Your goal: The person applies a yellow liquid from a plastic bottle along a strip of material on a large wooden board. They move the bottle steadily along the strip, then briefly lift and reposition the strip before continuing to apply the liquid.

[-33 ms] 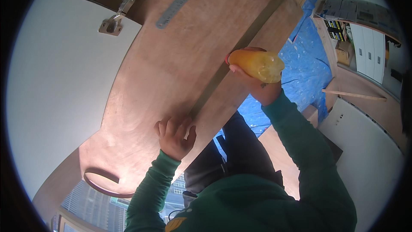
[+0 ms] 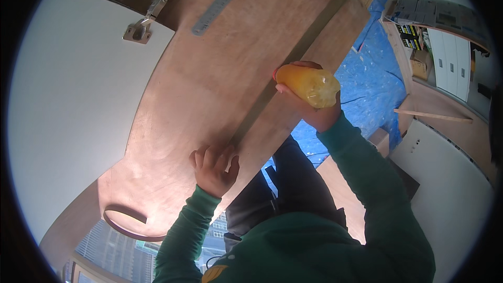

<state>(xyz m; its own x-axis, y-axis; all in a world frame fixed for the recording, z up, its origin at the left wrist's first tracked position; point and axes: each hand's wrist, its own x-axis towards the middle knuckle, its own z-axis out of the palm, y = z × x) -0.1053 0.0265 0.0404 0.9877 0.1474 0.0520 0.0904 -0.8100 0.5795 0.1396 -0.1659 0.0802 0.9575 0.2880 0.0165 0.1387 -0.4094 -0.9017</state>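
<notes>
Right hand (image 2: 320,117) wraps a yellow bottle (image 2: 308,85); left hand (image 2: 214,172), loosely curled, touches brown strip (image 2: 261,102).

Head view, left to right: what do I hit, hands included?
White panel → left hand → yellow bottle gripped in the right hand → white cabinet with dark handles.
</notes>
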